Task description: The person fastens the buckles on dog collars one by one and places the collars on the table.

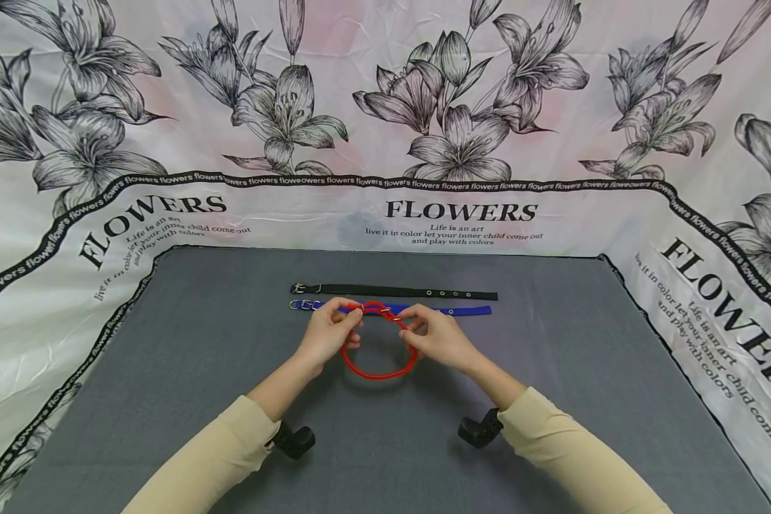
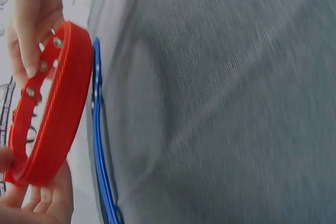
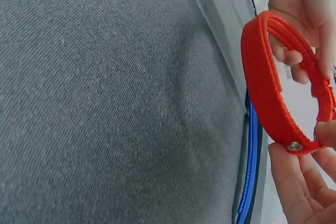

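A red collar (image 1: 379,375) with metal eyelets is bent into a loop and held above the table. My left hand (image 1: 330,330) pinches its left side between thumb and fingers, by the buckle end. On the opposite side, my right hand (image 1: 438,335) pinches the strap near its eyelets. Both wrist views show the broad outer face of the red collar (image 2: 65,103) and the fingers around it. Just behind the hands lies a blue collar (image 1: 469,310), stretched flat, its middle partly covered by the hands and the red loop.
Beyond the blue collar, a black collar (image 1: 385,290) lies straight, its buckle to the left. Grey cloth (image 1: 385,442) covers the table, and a white flower-printed sheet (image 1: 334,214) borders it at the back and sides.
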A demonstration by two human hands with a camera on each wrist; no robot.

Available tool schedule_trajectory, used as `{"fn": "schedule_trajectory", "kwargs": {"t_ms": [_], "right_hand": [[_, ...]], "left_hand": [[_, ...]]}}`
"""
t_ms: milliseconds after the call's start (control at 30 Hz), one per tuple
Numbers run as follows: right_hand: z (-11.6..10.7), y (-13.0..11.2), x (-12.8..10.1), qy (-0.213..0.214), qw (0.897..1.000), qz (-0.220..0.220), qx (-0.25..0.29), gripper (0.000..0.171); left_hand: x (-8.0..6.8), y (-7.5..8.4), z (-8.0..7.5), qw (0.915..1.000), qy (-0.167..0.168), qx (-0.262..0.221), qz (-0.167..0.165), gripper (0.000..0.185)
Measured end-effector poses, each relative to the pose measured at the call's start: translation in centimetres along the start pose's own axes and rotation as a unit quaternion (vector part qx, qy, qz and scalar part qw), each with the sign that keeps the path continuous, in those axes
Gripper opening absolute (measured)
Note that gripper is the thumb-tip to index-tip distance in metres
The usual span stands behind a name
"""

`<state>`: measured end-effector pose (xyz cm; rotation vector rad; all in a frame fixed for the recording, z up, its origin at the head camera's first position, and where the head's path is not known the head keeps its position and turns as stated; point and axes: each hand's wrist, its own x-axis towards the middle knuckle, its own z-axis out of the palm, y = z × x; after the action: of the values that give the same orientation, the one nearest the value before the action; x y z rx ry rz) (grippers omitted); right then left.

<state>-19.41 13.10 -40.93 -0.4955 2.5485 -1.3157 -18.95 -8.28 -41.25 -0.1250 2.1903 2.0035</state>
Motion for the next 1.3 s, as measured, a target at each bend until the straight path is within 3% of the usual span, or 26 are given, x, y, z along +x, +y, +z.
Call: {"fn": "schedule_trajectory", "kwargs": {"t_ms": [133,233,333,367,433,633,867,1167,1300], "right_hand": [[0.4,-0.1,0.1,0.013,1.000,-0.016,-0.009,0.027],[0.9,-0.3,0.4,0.015,0.999,-0.027,-0.016,0.026],[1.4,-0.3,0.8,0.012,0.999,-0.027,-0.015,0.025],[1.6,-0.4,0.9,0.010,1.000,-0.025,-0.009,0.025],[2.0,-0.5,1.1,0.009,1.000,-0.018,-0.004,0.025],[3.6,-1.1,1.8,0.013,1.000,-0.021,-0.007,0.024],[6.0,-1.7,2.8,0.035,0.996,-0.043,-0.067,0.021],[8.8,-3.0,4.0,0.036,0.988,-0.063,-0.137,0.020],[10.0,-3.4,4.4,0.035,0.985,-0.069,-0.155,0.019]], "left_hand": [[0.0,-0.1,-1.1,0.9913,-0.006,0.125,0.040,0.022],[-0.1,-0.2,-2.1,0.9694,-0.008,0.230,0.086,0.024],[-0.2,-0.2,-3.0,0.9469,-0.008,0.300,0.115,0.028],[-0.3,-0.3,-3.3,0.9410,-0.006,0.316,0.121,0.030],[-0.4,-0.3,-3.7,0.9374,-0.007,0.326,0.123,0.031],[-0.7,-0.7,-5.2,0.9341,0.003,0.333,0.128,0.029],[-0.9,-1.8,-7.3,0.9346,0.005,0.336,0.117,0.030],[-1.0,-3.2,-10.3,0.9429,0.004,0.324,0.075,0.028],[-1.2,-3.6,-11.4,0.9404,-0.003,0.333,0.067,0.028]]}}
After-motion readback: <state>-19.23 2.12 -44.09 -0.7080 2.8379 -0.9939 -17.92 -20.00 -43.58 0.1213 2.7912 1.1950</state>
